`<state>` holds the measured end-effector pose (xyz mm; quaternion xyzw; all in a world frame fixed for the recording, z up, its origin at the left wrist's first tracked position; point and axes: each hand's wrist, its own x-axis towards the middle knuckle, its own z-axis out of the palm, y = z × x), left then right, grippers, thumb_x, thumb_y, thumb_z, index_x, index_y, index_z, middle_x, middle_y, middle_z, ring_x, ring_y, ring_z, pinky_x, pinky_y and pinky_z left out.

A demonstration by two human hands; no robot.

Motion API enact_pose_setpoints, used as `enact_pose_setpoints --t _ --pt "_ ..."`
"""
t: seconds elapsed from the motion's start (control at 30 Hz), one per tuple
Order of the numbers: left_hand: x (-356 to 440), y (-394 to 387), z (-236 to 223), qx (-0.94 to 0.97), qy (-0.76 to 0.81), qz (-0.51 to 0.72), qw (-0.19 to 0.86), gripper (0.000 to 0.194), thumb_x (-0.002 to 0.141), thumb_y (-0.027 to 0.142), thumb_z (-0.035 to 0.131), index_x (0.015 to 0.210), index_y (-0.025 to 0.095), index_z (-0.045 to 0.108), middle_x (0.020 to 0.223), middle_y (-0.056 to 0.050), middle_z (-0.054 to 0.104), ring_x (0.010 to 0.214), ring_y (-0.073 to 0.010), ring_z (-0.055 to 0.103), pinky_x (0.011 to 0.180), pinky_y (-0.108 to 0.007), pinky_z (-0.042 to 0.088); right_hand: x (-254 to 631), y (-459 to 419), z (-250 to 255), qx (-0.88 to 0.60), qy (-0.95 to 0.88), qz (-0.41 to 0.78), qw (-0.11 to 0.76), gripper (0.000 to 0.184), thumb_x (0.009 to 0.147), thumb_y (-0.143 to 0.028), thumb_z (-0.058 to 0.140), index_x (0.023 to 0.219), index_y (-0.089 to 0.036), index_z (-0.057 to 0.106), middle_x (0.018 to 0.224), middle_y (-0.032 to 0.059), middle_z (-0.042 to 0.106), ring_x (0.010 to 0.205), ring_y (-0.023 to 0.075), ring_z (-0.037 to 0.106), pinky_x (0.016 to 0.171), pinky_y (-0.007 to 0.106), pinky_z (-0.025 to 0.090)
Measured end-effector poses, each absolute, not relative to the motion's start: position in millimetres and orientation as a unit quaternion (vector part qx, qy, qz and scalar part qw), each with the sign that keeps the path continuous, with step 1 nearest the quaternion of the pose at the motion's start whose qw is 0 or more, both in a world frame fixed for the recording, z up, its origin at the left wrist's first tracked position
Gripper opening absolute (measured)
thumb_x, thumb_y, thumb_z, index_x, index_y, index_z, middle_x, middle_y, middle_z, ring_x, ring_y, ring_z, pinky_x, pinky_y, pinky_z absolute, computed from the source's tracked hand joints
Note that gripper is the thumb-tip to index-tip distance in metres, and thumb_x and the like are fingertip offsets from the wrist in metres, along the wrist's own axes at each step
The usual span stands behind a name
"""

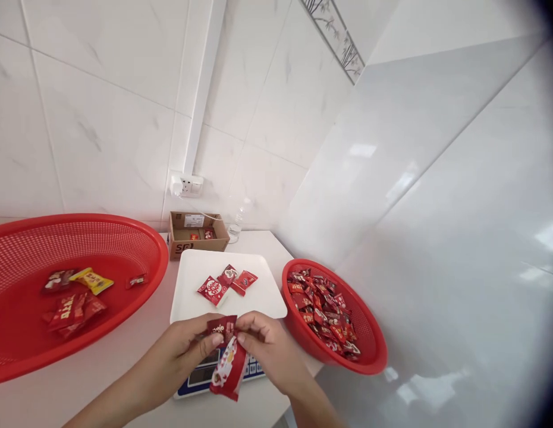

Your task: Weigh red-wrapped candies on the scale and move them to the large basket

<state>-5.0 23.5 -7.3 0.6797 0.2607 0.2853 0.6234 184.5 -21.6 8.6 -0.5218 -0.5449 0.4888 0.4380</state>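
Observation:
My left hand (194,345) pinches a dark red candy packet (222,329) between thumb and fingers. A longer red packet with a white and orange print (231,370) hangs from the pinch of my right hand (270,345). The two packets overlap, and both hands are held over the front of a scale. On the scale's white pan (191,303) lie three red packets: a printed one (213,290), a darker one (227,274) and a bright red one (244,282). My hands and the packets partly hide the scale's blue key panel (254,370).
A large red basket (158,261) at the left holds several packets, one of them yellow (93,280). At the right, a smaller red basket (374,351) is heaped with red packets. Behind the scale stand a cardboard box (181,246) and a clear bottle (234,230), near a wall socket (187,185).

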Motion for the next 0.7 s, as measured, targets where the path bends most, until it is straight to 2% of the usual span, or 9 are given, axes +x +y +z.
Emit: enact_pose_setpoints --t 0.07,0.2,0.27,0.37,0.47,0.53,0.7 --pt "-6 25 -4 0.661 0.286 0.32 0.616 0.039 0.087 0.05 0.048 0.109 0.022 0.065 0.099 -0.004 0.069 0.093 -0.0203 0.063 0.083 -0.031 0.053 186 -18 6 -0.532 -0.548 0.459 0.454 0.017 0.075 -0.034 0.064 0.086 -0.021 0.063 0.082 0.0005 0.068 0.08 0.0153 0.062 0.076 0.028 0.048" --pt "-19 37 -1 0.593 0.371 0.415 0.582 0.049 0.081 0.059 0.052 0.105 0.018 0.063 0.107 -0.007 0.067 0.098 -0.0229 0.061 0.08 -0.033 0.056 215 6 -10 -0.596 -0.507 0.325 0.531 0.025 0.075 -0.037 0.061 0.095 -0.021 0.062 0.099 0.0061 0.069 0.096 0.02 0.063 0.085 0.033 0.048" --pt "-27 43 0 0.565 0.392 0.445 0.573 0.049 0.079 0.06 0.054 0.104 0.018 0.061 0.106 -0.007 0.066 0.095 -0.0221 0.062 0.08 -0.034 0.057 230 18 -21 -0.63 -0.497 0.275 0.53 0.031 0.076 -0.04 0.057 0.098 -0.019 0.061 0.105 0.0096 0.068 0.098 0.0228 0.063 0.085 0.036 0.049" --pt "-34 47 2 0.566 0.403 0.461 0.552 0.048 0.079 0.06 0.055 0.102 0.019 0.059 0.099 -0.006 0.067 0.089 -0.0207 0.063 0.078 -0.033 0.056 241 26 -33 -0.684 -0.537 0.186 0.457 0.035 0.081 -0.037 0.05 0.106 -0.017 0.063 0.114 0.0128 0.066 0.106 0.0252 0.061 0.091 0.04 0.048" --pt "-34 46 4 0.591 0.404 0.454 0.531 0.043 0.081 0.058 0.052 0.098 0.019 0.059 0.093 -0.005 0.067 0.088 -0.0205 0.062 0.077 -0.032 0.055 236 21 -34 -0.721 -0.589 0.084 0.354 0.041 0.081 -0.03 0.05 0.118 -0.017 0.063 0.132 0.014 0.055 0.126 0.0284 0.047 0.106 0.045 0.036" --pt "-33 45 5 0.603 0.4 0.447 0.526 0.039 0.082 0.056 0.052 0.097 0.02 0.059 0.094 -0.005 0.067 0.091 -0.0211 0.062 0.079 -0.032 0.054 229 15 -33 -0.732 -0.609 0.057 0.301 0.041 0.082 -0.029 0.05 0.12 -0.017 0.063 0.138 0.0137 0.049 0.131 0.0297 0.04 0.109 0.047 0.032" --pt "-30 45 6 0.635 0.387 0.424 0.517 0.034 0.084 0.051 0.052 0.098 0.022 0.062 0.091 -0.004 0.068 0.092 -0.0219 0.063 0.082 -0.032 0.053 218 11 -35 -0.712 -0.657 0.091 0.231 0.034 0.086 -0.03 0.048 0.112 -0.019 0.067 0.126 0.0129 0.06 0.12 0.0289 0.051 0.104 0.047 0.037"
